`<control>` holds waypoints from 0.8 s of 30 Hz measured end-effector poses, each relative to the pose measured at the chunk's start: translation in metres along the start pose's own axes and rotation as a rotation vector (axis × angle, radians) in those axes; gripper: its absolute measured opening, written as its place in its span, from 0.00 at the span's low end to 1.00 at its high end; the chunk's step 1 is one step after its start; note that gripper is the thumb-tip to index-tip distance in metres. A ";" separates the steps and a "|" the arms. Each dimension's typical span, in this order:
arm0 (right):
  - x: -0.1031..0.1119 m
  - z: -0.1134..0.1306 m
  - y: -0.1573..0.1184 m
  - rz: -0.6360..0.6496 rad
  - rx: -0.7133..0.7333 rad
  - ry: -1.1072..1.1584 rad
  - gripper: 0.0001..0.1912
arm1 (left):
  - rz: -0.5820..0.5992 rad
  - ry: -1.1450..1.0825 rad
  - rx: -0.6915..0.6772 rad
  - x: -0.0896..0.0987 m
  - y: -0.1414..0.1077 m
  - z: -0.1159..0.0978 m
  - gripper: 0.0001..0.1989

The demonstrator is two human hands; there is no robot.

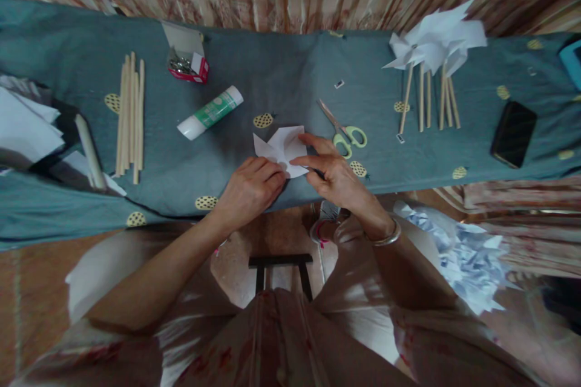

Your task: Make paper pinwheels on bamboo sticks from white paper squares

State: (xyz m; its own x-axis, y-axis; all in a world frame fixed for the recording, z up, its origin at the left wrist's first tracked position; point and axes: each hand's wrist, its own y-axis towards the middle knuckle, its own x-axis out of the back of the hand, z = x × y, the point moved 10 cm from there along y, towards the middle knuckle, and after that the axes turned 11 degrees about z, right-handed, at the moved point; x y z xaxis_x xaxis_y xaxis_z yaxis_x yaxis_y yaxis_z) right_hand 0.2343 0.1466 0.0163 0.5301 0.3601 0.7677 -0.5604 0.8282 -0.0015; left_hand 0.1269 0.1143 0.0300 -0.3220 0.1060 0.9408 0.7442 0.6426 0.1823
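A white paper pinwheel (pixel 284 140), partly folded, lies near the front edge of the cloth-covered table. My left hand (pixel 255 186) has its fingers closed on the pinwheel's lower left part. From the other side, my right hand (pixel 333 172) grips its right edge, thumb and fingers bent round the paper. Both hands cover parts of the sheet. Just beyond my right hand rest scissors (pixel 345 133) with light green handles. A green and white glue stick (pixel 211 113) lies to the upper left of my left hand.
Wooden sticks (pixel 131 121) and an open red box of metal fasteners (pixel 188 66) are on the left. Finished pinwheels on sticks (pixel 436 42) and a black phone (pixel 514 134) lie right. White paper sheets (pixel 27 127) sit far left; folded paper pieces (pixel 467 254) are below the table.
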 end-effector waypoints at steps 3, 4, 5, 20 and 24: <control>0.000 0.003 -0.001 0.003 0.006 -0.039 0.21 | 0.007 0.000 0.009 -0.001 0.001 0.001 0.08; 0.001 0.003 -0.002 0.003 0.012 -0.048 0.22 | 0.012 0.012 0.007 -0.001 0.001 0.000 0.08; 0.001 0.004 -0.003 0.006 0.018 -0.057 0.21 | 0.016 0.028 0.004 -0.001 0.001 -0.001 0.08; 0.016 -0.003 -0.017 -0.015 -0.026 0.117 0.14 | -0.008 0.025 -0.003 0.002 0.001 -0.002 0.07; 0.012 -0.008 -0.016 -0.004 -0.043 0.237 0.14 | -0.044 0.044 -0.022 0.006 -0.002 -0.004 0.07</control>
State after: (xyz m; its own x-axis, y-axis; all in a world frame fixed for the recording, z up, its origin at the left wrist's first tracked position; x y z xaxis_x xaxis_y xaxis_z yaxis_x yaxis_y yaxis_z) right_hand 0.2551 0.1413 0.0207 0.6696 0.4437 0.5957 -0.5333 0.8454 -0.0303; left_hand 0.1258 0.1104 0.0369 -0.3290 0.0436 0.9433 0.7427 0.6288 0.2300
